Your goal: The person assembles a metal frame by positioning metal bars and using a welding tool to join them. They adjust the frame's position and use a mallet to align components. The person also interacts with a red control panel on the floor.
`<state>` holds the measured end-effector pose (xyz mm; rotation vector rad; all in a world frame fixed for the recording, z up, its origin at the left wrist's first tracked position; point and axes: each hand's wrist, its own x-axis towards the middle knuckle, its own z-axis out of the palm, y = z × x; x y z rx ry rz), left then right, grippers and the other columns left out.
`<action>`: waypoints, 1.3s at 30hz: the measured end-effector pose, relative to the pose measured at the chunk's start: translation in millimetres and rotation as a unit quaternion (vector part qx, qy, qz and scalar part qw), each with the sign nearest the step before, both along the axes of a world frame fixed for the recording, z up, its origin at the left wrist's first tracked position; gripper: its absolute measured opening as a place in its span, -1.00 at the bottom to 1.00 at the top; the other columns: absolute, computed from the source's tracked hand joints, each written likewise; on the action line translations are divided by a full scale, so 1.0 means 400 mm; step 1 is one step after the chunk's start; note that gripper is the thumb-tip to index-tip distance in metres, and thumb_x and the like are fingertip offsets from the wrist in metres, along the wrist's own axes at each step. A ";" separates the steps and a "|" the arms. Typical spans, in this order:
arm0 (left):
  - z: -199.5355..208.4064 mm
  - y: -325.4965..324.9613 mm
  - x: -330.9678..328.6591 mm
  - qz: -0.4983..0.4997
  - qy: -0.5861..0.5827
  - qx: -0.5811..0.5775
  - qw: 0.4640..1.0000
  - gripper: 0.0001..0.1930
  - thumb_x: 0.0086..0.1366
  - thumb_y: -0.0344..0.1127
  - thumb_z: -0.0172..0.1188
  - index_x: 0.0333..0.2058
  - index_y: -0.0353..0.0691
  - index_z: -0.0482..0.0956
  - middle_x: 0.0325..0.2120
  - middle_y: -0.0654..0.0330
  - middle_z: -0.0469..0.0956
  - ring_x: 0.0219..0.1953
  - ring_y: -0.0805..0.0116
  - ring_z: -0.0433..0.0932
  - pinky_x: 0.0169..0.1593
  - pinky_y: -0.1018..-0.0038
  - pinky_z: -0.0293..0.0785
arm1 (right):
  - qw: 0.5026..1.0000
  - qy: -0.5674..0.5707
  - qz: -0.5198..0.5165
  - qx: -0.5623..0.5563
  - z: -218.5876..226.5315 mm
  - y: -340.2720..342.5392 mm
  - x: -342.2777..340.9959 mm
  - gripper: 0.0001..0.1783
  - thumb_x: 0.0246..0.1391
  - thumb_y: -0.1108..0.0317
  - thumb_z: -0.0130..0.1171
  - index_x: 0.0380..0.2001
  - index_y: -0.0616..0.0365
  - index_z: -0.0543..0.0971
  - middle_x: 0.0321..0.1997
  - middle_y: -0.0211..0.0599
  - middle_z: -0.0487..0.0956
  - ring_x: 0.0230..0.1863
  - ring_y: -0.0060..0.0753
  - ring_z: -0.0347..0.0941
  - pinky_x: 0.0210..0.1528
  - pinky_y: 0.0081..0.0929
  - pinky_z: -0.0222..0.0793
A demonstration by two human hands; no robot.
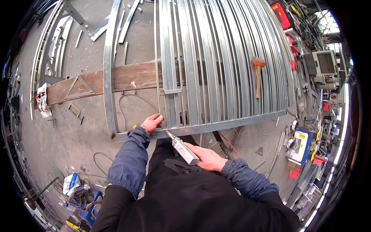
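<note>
Left hand (152, 123) at a slim bar (158, 89) — pinch or mere touch, could not tell. Grey handheld tool (184, 150) sat just before the near rail (224, 126), long axis diagonal, tip aimed up-left. Right hand (206, 156) was wrapped round its body — mallet (258, 79) lay farther right.

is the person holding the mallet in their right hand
No, the mallet lies on the metal bars, and the right hand holds a silver tool.
</note>
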<state>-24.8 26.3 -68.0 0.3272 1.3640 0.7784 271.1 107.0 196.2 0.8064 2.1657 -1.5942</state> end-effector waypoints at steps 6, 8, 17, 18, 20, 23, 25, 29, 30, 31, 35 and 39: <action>-0.002 -0.003 0.003 0.007 0.001 0.002 1.000 -0.47 0.60 0.00 0.17 0.28 -0.34 0.55 0.10 0.12 0.68 0.14 0.23 0.60 0.30 0.26 0.44 | 1.000 0.016 -0.008 0.007 -0.017 -0.006 0.012 -0.08 0.23 0.30 0.22 0.61 -0.11 0.11 0.17 0.06 0.60 0.18 0.23 0.58 0.20 -0.02 0.51; -0.001 -0.003 0.001 -0.001 0.005 0.009 1.000 -0.47 0.60 0.00 0.17 0.28 -0.34 0.56 0.10 0.12 0.68 0.14 0.22 0.60 0.30 0.25 0.44 | 1.000 0.017 -0.009 0.010 -0.020 -0.007 0.014 -0.07 0.22 0.30 0.22 0.62 -0.11 0.11 0.16 0.06 0.61 0.17 0.23 0.58 0.20 -0.02 0.51; 0.008 -0.002 -0.005 -0.013 0.004 0.017 1.000 -0.49 0.62 0.00 0.14 0.24 -0.33 0.58 0.09 0.14 0.69 0.16 0.27 0.58 0.33 0.28 0.41 | 1.000 0.009 -0.008 0.000 -0.019 0.004 0.010 -0.07 0.22 0.31 0.24 0.62 -0.12 0.11 0.14 0.06 0.61 0.15 0.23 0.58 0.19 -0.03 0.51; 0.008 -0.005 -0.007 -0.014 0.002 0.022 1.000 -0.51 0.62 0.01 0.13 0.21 -0.32 0.60 0.08 0.16 0.69 0.16 0.30 0.56 0.33 0.30 0.40 | 1.000 0.007 -0.006 -0.001 -0.020 0.005 0.010 -0.06 0.22 0.31 0.24 0.62 -0.12 0.11 0.14 0.06 0.60 0.16 0.23 0.58 0.19 -0.03 0.51; 0.009 -0.005 -0.005 -0.008 0.003 0.025 1.000 -0.50 0.62 0.01 0.14 0.22 -0.32 0.60 0.08 0.16 0.70 0.16 0.30 0.56 0.33 0.30 0.40 | 1.000 0.006 -0.005 -0.003 -0.023 0.005 0.009 -0.06 0.22 0.31 0.24 0.62 -0.12 0.11 0.15 0.05 0.60 0.17 0.23 0.58 0.20 -0.04 0.51; 0.017 -0.003 -0.006 -0.003 0.006 0.017 1.000 -0.46 0.59 -0.03 0.20 0.29 -0.38 0.54 0.09 0.13 0.69 0.16 0.32 0.59 0.31 0.35 0.43 | 1.000 0.015 -0.006 -0.002 -0.030 0.005 0.008 -0.07 0.22 0.31 0.24 0.61 -0.11 0.11 0.16 0.05 0.60 0.18 0.23 0.57 0.20 -0.04 0.51; 0.025 0.000 -0.008 -0.007 0.009 0.012 1.000 -0.42 0.57 -0.04 0.23 0.33 -0.41 0.50 0.11 0.10 0.69 0.17 0.33 0.60 0.30 0.38 0.45 | 1.000 0.025 -0.008 0.000 -0.034 0.005 0.007 -0.07 0.22 0.31 0.24 0.61 -0.11 0.12 0.16 0.05 0.60 0.18 0.23 0.58 0.20 -0.04 0.51; 0.027 0.000 -0.001 -0.008 0.024 0.014 1.000 -0.46 0.59 -0.02 0.18 0.28 -0.38 0.55 0.09 0.12 0.69 0.18 0.32 0.57 0.33 0.35 0.40 | 1.000 0.022 -0.007 -0.008 -0.032 0.010 -0.001 -0.08 0.22 0.32 0.23 0.60 -0.09 0.12 0.17 0.06 0.60 0.18 0.23 0.57 0.21 -0.05 0.51; 0.023 -0.003 0.000 -0.005 0.028 0.015 0.999 -0.48 0.61 0.00 0.16 0.24 -0.36 0.58 0.07 0.14 0.70 0.17 0.32 0.57 0.34 0.34 0.38 | 1.000 0.019 -0.005 -0.009 -0.032 0.011 -0.002 -0.08 0.22 0.32 0.23 0.60 -0.09 0.12 0.18 0.06 0.60 0.19 0.23 0.57 0.21 -0.05 0.51; 0.017 -0.005 0.000 -0.002 0.029 0.016 0.999 -0.48 0.60 -0.01 0.16 0.24 -0.36 0.58 0.07 0.15 0.70 0.16 0.33 0.57 0.33 0.34 0.39 | 1.000 0.016 -0.003 -0.011 -0.032 0.012 -0.003 -0.08 0.22 0.32 0.23 0.60 -0.09 0.12 0.19 0.06 0.60 0.19 0.24 0.57 0.21 -0.05 0.51; -0.003 -0.011 0.002 0.001 0.027 0.014 1.000 -0.48 0.60 -0.02 0.17 0.25 -0.36 0.58 0.06 0.17 0.71 0.16 0.35 0.57 0.32 0.35 0.39 | 1.000 0.024 0.004 -0.010 -0.043 0.012 -0.002 -0.09 0.23 0.32 0.23 0.60 -0.07 0.13 0.21 0.08 0.59 0.20 0.24 0.57 0.21 -0.06 0.51; 0.004 -0.008 0.001 0.001 0.020 0.014 1.000 -0.48 0.60 -0.01 0.18 0.26 -0.36 0.57 0.07 0.17 0.71 0.16 0.36 0.56 0.32 0.35 0.38 | 0.999 0.036 0.001 -0.005 -0.050 0.011 -0.005 -0.10 0.23 0.32 0.22 0.60 -0.05 0.13 0.21 0.09 0.59 0.20 0.24 0.57 0.21 -0.06 0.51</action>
